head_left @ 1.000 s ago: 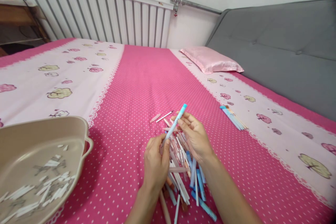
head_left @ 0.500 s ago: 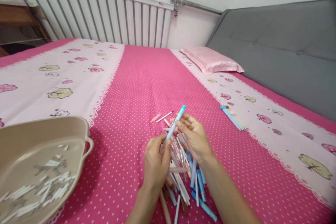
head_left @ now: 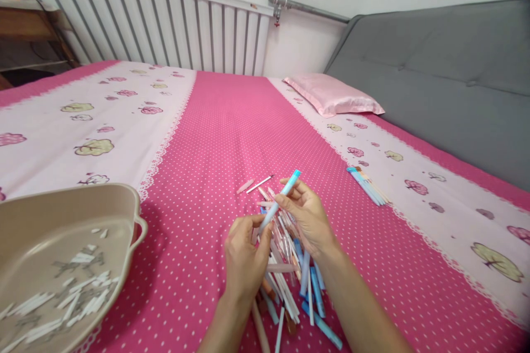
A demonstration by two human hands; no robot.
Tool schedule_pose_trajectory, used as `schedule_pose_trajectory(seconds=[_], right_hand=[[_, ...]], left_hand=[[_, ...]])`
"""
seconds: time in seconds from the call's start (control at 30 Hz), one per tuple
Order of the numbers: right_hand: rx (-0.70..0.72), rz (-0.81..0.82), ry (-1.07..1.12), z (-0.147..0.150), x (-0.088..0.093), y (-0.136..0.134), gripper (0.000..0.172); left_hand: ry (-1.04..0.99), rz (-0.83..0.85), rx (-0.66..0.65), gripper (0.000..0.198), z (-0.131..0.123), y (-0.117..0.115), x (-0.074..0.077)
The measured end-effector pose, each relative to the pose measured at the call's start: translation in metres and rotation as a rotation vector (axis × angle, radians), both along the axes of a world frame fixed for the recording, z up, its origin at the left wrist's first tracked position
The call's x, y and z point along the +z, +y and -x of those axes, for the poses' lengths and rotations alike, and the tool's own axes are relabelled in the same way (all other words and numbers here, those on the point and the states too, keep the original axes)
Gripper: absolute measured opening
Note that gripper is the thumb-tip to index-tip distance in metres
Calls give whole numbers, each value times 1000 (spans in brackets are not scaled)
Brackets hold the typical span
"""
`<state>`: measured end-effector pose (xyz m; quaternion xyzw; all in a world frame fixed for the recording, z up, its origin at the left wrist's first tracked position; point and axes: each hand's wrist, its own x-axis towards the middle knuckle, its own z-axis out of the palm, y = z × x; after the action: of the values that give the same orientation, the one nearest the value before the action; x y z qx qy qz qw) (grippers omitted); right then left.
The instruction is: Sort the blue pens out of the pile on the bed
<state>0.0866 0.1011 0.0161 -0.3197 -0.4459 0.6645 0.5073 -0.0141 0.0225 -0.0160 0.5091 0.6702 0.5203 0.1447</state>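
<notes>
A light blue pen (head_left: 281,197) with a turquoise cap is held slanted above a heap of pens (head_left: 290,276) on the pink dotted bedspread (head_left: 215,138). My right hand (head_left: 308,218) pinches its upper part near the cap. My left hand (head_left: 246,256) is closed round its lower end. The heap of blue, white and pink pens lies under and behind both hands. A small bundle of blue and orange pens (head_left: 366,185) lies apart to the right.
A beige plastic basin (head_left: 62,215) with several white scraps inside sits at the lower left. A loose white refill (head_left: 260,183) and a pink piece (head_left: 245,186) lie beyond the heap. A pink pillow (head_left: 333,94), grey headboard (head_left: 434,77) and white radiator (head_left: 165,27) stand farther off.
The pen's capped end has shifted slightly to the right and down with my right hand. My left hand has curled a little tighter at the lower end.
</notes>
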Motion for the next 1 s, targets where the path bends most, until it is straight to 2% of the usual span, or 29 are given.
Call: schedule_pose_trajectory(seconds=[0.1,0.3,0.7,1.0], right_hand=[[34,-42,-2,-2,2,-1,33],[188,-43,89,-4,11,-1,37],[86,3,10,-3,7,1,35],[23,-52,-26,-3,5,1,30]], left_hand=[[-3,5,-6,15,0,0,0],[-5,-11,5,20,0,-1,2],[-3,-28,8,21,1,0,1],[-1,-31,-1,17,0,0,2]])
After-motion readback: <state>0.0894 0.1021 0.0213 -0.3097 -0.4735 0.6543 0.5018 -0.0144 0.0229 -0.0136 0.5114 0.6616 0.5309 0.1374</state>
